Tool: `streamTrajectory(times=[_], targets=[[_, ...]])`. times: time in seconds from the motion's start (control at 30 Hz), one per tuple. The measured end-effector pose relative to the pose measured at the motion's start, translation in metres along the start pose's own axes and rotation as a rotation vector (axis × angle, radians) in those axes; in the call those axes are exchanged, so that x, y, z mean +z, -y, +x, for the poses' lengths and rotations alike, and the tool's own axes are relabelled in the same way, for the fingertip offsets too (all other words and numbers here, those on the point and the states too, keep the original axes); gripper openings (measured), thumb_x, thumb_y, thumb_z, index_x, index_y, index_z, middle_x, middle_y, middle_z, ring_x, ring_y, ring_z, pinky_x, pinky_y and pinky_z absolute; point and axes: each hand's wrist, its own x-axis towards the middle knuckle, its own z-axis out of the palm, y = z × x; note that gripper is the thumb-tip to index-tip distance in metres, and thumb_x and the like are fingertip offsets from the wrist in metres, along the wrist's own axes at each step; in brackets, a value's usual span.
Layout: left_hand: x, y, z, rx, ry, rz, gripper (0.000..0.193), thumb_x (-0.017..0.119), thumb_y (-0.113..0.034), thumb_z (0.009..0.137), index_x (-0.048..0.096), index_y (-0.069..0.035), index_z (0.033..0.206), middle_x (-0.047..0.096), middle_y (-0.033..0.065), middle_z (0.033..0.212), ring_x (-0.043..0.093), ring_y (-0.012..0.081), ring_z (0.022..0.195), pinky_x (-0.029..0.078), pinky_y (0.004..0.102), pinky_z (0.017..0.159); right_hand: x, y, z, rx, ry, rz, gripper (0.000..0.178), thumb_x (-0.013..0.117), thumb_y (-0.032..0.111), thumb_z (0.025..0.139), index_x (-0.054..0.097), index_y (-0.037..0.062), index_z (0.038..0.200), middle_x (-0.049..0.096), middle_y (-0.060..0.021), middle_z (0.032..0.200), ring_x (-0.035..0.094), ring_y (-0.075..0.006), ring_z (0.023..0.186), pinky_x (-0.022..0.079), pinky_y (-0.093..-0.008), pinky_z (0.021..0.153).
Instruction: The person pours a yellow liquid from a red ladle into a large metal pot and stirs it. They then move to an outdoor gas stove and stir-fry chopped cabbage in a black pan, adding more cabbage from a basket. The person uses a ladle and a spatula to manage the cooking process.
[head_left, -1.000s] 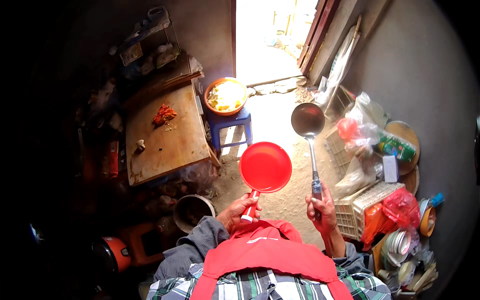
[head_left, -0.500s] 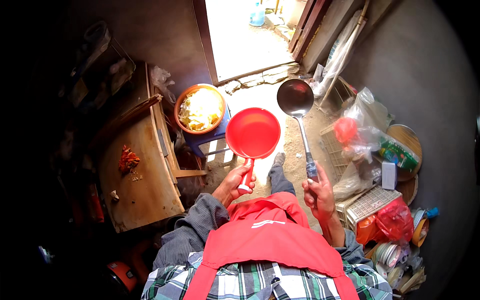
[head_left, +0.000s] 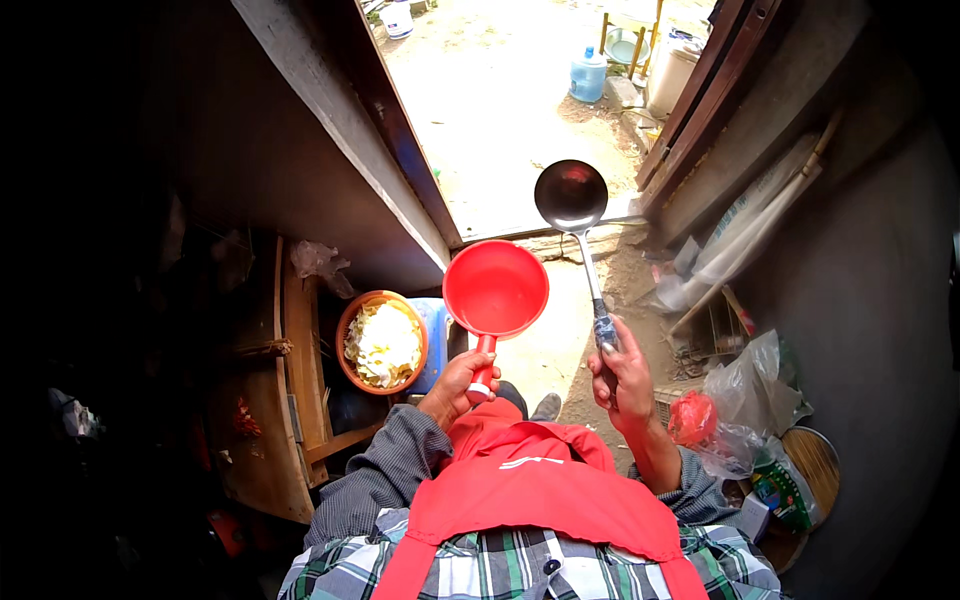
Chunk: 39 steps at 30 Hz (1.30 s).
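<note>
My left hand (head_left: 462,385) is closed round the handle of a red plastic water scoop (head_left: 496,288), whose open bowl faces up and looks bare inside. A metal ladle (head_left: 572,195) with a dark round bowl rises from my right hand (head_left: 626,378). Those fingers wrap its dark grip, with the thumb lying along it. The two tools are held side by side in front of my red apron (head_left: 545,490), not touching. Left of the scoop, an orange-brown bowl (head_left: 345,350) full of pale chopped vegetables rests on a blue stool (head_left: 432,335).
Ahead lies a doorway with a stone sill (head_left: 560,243) and bright ground outside, where a blue water jug (head_left: 588,75) stands. A wooden table (head_left: 265,455) with red scraps is at left. Plastic bags (head_left: 750,385) and a round wooden board (head_left: 812,465) line the right wall.
I have moved forward toward the doorway; the table, stool and bags have shifted lower in view. Both hands keep hold of the scoop and ladle.
</note>
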Motion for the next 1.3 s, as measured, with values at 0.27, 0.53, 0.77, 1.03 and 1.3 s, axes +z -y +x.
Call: streamTrajectory(times=[0.27, 0.53, 0.77, 1.03, 1.3], targets=[[0.043, -0.096, 0.125, 0.112, -0.022, -0.17, 0.039, 0.054, -0.018, 0.088, 0.033, -0.01, 0.12, 0.056, 0.0116, 0.083, 0.061, 0.0231, 0.061, 0.053, 0.0366, 0.05, -0.015, 0.075, 0.169, -0.031, 0.067, -0.037, 0.055, 0.046, 0.009, 0.087, 0.024, 0.0073, 0.137, 0.054, -0.0045, 0.071, 0.036, -0.005, 0.037, 0.027, -0.0191, 0.031], [0.073, -0.238, 0.242, 0.069, 0.056, -0.381, 0.034, 0.048, -0.028, 0.092, 0.033, -0.02, 0.121, 0.056, 0.0117, 0.082, 0.059, 0.0238, 0.059, 0.05, 0.0389, 0.048, 0.017, 0.173, 0.352, -0.015, 0.154, -0.095, 0.058, 0.048, 0.005, 0.083, 0.027, 0.0069, 0.137, 0.055, -0.0059, 0.072, 0.038, -0.0058, 0.04, 0.029, -0.0193, 0.034], [0.098, -0.352, 0.262, 0.186, -0.089, -0.335, 0.03, 0.05, -0.029, 0.09, 0.038, -0.015, 0.114, 0.055, 0.0093, 0.074, 0.052, 0.0195, 0.05, 0.042, 0.0302, 0.039, 0.073, 0.222, 0.463, 0.003, 0.266, -0.067, 0.056, 0.047, 0.004, 0.084, 0.026, 0.0037, 0.136, 0.055, -0.0063, 0.073, 0.044, -0.0064, 0.049, 0.034, -0.0177, 0.039], [0.081, -0.421, 0.304, 0.383, -0.23, -0.499, 0.027, 0.056, -0.027, 0.087, 0.042, -0.014, 0.106, 0.053, 0.007, 0.074, 0.052, 0.0171, 0.051, 0.04, 0.0284, 0.039, 0.131, 0.264, 0.629, 0.125, 0.527, -0.128, 0.053, 0.052, 0.009, 0.084, 0.03, 0.0051, 0.132, 0.052, -0.0052, 0.074, 0.039, -0.0065, 0.046, 0.03, -0.0189, 0.037], [0.053, -0.499, 0.449, 0.63, -0.442, -0.698, 0.025, 0.06, -0.028, 0.083, 0.046, -0.013, 0.098, 0.054, 0.0066, 0.073, 0.051, 0.0184, 0.047, 0.039, 0.0313, 0.037, 0.171, 0.277, 0.845, 0.231, 0.786, -0.23, 0.046, 0.053, 0.01, 0.085, 0.036, 0.0085, 0.127, 0.053, -0.0056, 0.07, 0.031, -0.0032, 0.036, 0.023, -0.0174, 0.029]])
